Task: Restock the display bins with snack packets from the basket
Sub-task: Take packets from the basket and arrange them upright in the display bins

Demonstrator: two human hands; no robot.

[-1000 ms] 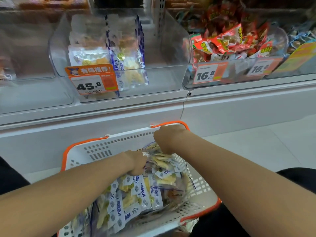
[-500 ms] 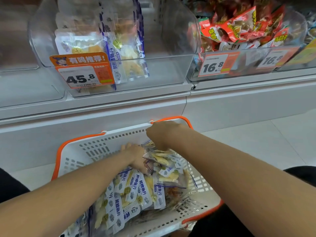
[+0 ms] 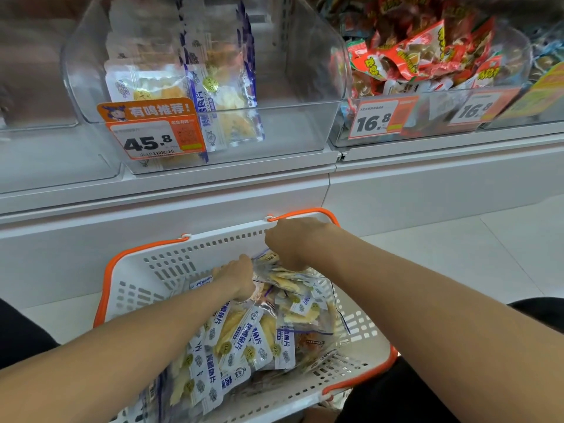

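Note:
A white basket with an orange rim sits on the floor below the shelf, full of white-and-blue snack packets inside clear bags. My right hand pinches the top of one clear bag of packets near the basket's far wall. My left hand is down among the packets beside it, its fingers curled on the bag. Above, a clear display bin with a 45.8 price tag holds a few of the same packets on its left side.
To the right, a second clear bin is piled with red snack packets, tagged 16.8. Another clear bin stands at the left. The white shelf front runs across just above the basket. Pale floor tiles lie at the right.
The view has tilted down and closer to the basket. My left hand slid a little further toward the bag's top; my right hand keeps its pinch in about the same place.

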